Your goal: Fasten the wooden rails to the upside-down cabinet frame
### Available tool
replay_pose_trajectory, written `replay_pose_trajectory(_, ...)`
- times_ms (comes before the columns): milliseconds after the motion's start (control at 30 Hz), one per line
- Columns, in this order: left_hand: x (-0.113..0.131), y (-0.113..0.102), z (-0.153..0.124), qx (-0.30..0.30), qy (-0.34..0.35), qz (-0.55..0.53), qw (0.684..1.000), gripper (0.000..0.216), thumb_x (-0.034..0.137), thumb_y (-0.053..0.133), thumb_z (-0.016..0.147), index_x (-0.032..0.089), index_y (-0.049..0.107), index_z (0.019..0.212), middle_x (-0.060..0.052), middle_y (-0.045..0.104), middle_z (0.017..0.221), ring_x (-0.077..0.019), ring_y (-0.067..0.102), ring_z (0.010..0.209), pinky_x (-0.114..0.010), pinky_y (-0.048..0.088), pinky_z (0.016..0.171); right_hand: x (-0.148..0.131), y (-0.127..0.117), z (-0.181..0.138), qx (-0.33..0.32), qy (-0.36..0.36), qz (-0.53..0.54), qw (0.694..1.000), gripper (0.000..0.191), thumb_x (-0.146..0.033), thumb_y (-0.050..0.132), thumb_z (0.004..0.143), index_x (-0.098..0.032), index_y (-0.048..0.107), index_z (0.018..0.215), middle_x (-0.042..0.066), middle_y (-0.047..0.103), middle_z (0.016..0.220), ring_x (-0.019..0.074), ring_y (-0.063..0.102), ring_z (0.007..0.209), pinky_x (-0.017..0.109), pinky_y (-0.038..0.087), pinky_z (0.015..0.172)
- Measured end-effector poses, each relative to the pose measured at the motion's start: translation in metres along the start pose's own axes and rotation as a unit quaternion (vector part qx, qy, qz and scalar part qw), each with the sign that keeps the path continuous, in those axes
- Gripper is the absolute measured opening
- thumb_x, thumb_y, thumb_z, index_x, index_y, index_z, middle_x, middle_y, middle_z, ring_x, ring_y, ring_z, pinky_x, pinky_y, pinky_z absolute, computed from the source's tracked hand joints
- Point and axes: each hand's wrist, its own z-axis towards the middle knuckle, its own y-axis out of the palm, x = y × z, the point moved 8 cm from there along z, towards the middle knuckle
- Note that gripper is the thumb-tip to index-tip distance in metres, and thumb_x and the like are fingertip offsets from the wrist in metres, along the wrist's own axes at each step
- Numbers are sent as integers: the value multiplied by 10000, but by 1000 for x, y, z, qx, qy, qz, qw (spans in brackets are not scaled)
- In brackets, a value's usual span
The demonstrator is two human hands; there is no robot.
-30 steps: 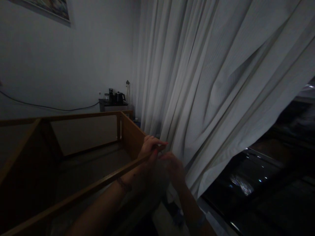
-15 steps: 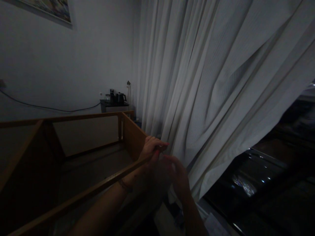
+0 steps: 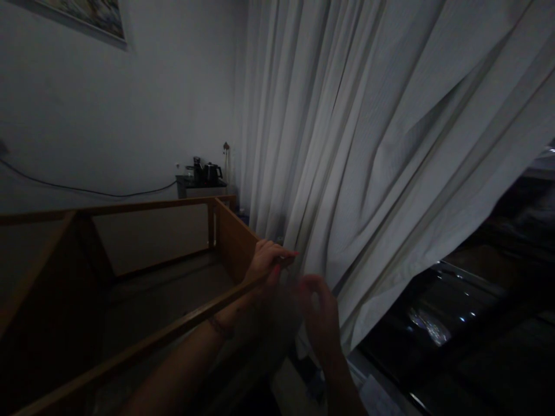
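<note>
A dim room, a pale wall and a big white curtain hanging in heavy folds. Down at the near corner of the wooden frame, the left hand is clamped over the top rail, fingers curled across it and thumb underneath, right where the rail meets the end panel. A thin bracelet sits on that wrist, below the rail. The right hand is just beside that same corner, on the curtain side: fingers loose and spread, pointing up, gripping nothing. Whether it brushes the cloth is too dark to tell.

Out from the corner, the frame runs away as an open box, with its end panel reaching back toward the wall and a long rail crossing behind. Past the frame's far end, a small desk carries a dark kettle. A cable trails along the wall above the frame, and a picture hangs high above that. Beyond the curtain's hem there's dark glass with a few glints.
</note>
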Motion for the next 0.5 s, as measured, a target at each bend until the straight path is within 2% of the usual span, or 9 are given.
replay_pose_trajectory(67, -2, 1, -1, 2, -4, -1, 1000, 343, 497, 335, 952, 239, 561, 943, -48, 750, 892, -223, 572, 727, -435, 377, 785, -6, 2, 1, -13, -13, -23, 1000, 281, -335, 519, 942, -207, 564, 696, -22, 576, 634, 137, 552, 607, 236, 439, 573)
replay_pose_trajectory(133, -2, 1, -1, 5, 2, -6, 1000, 323, 486, 339, 955, 242, 550, 935, -45, 754, 905, -221, 570, 726, -433, 377, 789, -9, 4, 1, -32, -24, -36, 999, 340, -331, 487, 957, -206, 542, 645, -28, 543, 601, 126, 522, 567, 232, 411, 545)
replay_pose_trajectory(300, -6, 2, -3, -13, -15, 7, 1000, 346, 486, 323, 952, 237, 562, 930, -52, 743, 898, -227, 585, 754, -435, 381, 804, -10, 2, 1, -36, -37, -52, 997, 335, -316, 474, 968, -205, 559, 664, -24, 556, 613, 127, 528, 573, 232, 410, 550)
replay_pose_trajectory(500, -5, 1, -3, -8, -13, 4, 1000, 336, 494, 335, 945, 244, 560, 932, -48, 746, 898, -228, 582, 741, -447, 375, 814, -14, 0, 2, -39, -63, -91, 993, 333, -291, 476, 965, -205, 560, 654, -13, 567, 617, 138, 550, 589, 248, 411, 569)
